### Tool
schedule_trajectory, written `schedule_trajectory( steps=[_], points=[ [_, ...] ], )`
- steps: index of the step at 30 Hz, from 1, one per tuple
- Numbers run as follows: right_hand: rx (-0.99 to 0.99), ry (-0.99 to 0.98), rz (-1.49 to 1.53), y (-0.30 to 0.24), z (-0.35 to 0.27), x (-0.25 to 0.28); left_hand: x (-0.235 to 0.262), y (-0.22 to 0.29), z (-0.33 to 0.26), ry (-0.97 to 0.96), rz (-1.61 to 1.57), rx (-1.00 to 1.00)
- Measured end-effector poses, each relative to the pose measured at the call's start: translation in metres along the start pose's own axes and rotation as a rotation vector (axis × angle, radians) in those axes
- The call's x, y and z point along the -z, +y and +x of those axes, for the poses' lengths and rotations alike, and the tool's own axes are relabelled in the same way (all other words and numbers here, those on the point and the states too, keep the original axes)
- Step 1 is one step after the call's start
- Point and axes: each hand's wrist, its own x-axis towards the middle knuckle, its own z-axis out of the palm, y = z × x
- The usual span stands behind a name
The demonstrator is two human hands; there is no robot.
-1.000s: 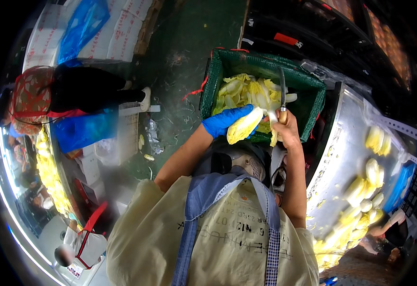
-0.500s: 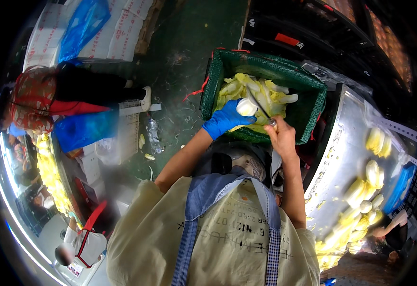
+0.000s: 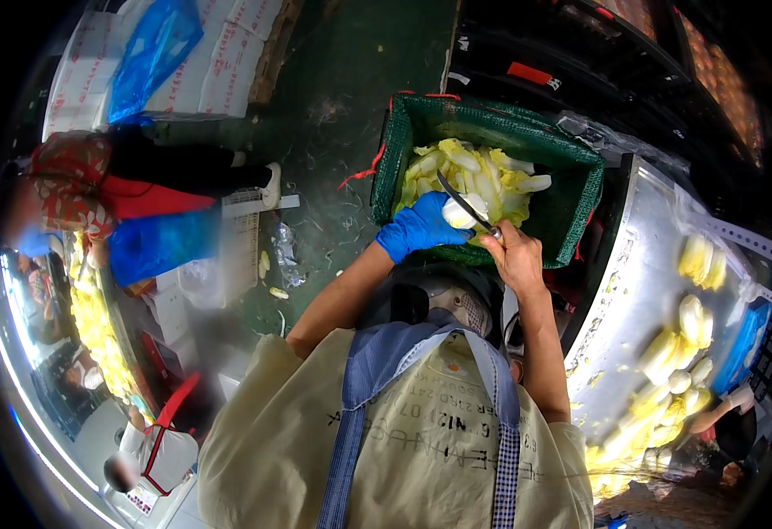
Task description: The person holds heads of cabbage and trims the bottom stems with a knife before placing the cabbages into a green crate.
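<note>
My left hand point(image 3: 423, 227), in a blue glove, is closed around a napa cabbage point(image 3: 458, 212) whose white base end faces up. In my bare right hand point(image 3: 518, 257) is a knife point(image 3: 462, 201) with a dark curved blade, its fingers wrapped round the handle. The blade lies across the white cabbage end. Both hands are over the near side of a green woven bin point(image 3: 574, 181). Loose yellow-green cabbage leaves point(image 3: 492, 176) lie inside it, beyond my hands. Part of the held cabbage is hidden by the glove.
At right, a metal table point(image 3: 619, 331) carries several trimmed cabbages point(image 3: 678, 346). Black crates point(image 3: 527, 53) stand beyond the bin. Leaf scraps point(image 3: 278, 293) lie on the green floor. A person point(image 3: 130, 185) works at left beside a blue bag point(image 3: 161, 242); white boxes point(image 3: 218, 62) are stacked behind.
The knife blade has swung left and now crosses the cabbage's white end. My right hand has shifted slightly left. The cabbage has tilted, its base turned a little rightward.
</note>
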Motion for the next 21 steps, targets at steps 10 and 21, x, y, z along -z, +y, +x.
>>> schedule_trajectory(
  steps=[10,21],
  points=[
    [-0.013,-0.017,0.022,0.003,0.000,-0.002,0.000,-0.010,0.003,-0.036,-0.022,-0.030],
    [-0.418,-0.137,-0.107,0.058,-0.002,-0.015,-0.002,0.032,0.000,0.103,0.102,-0.007]
  ],
)
